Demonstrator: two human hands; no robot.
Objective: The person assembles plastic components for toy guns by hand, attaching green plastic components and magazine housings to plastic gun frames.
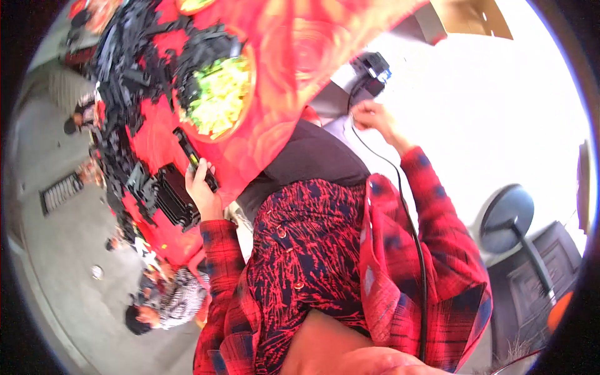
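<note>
My left hand [203,189] is closed around a long, narrow black plastic piece [185,147] with a small yellow-green spot on it, at the edge of the red-covered table. Just left of that hand lies a stack of ribbed black pieces [176,197]. Beyond it stands a round orange basin [251,81] holding small yellow-green parts [220,100] and black parts [209,50]. Off the table to the right, my right hand [372,117] has its fingers curled together; what they hold, if anything, is hidden. A thin black cable [384,156] passes close to it.
Many black plastic pieces [125,81] are heaped along the table's left side on the red cloth [300,50]. A black device [373,69] sits beyond my right hand. An open cardboard box [472,19] and a round stool [507,219] stand right. Another person [169,300] is at the left.
</note>
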